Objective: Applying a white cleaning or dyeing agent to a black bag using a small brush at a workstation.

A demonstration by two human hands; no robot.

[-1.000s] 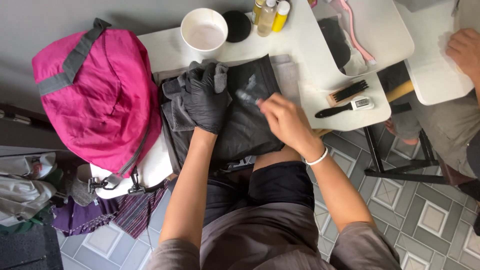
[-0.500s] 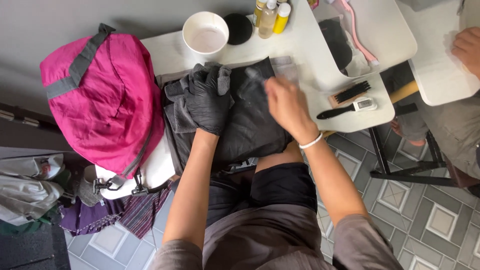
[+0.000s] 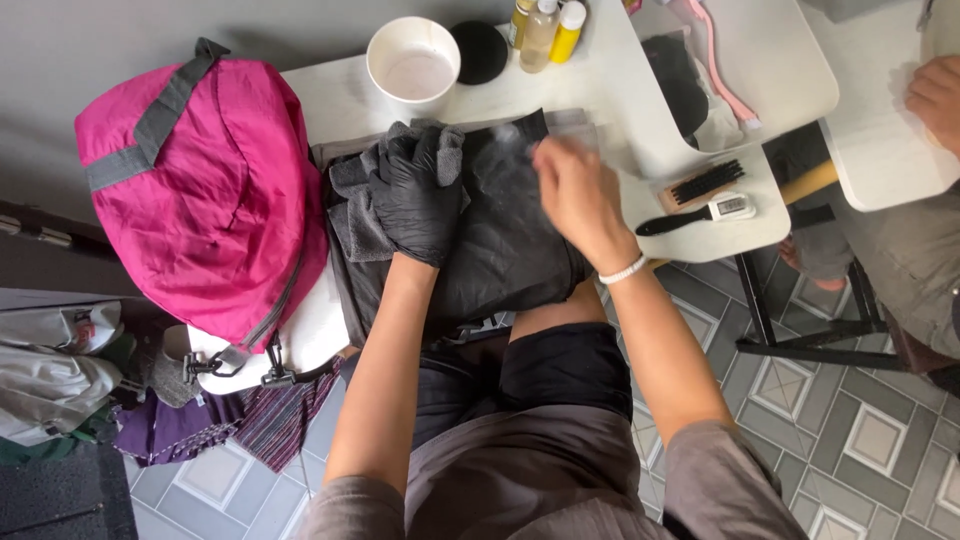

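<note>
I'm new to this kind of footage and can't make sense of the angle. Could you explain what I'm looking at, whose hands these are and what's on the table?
The picture comes from a camera worn on a person's head, looking straight down, so you see their own arms and lap. Their left hand, in a black glove, presses a grey cloth onto a black bag lying on a white table. Their bare right hand is over the bag and blurred, so I cannot tell what it holds. Beside them lies a pink bag. Farther back stand a white cup and small bottles; to the right lie two brushes. The hand at the top right edge belongs to another person.
</note>
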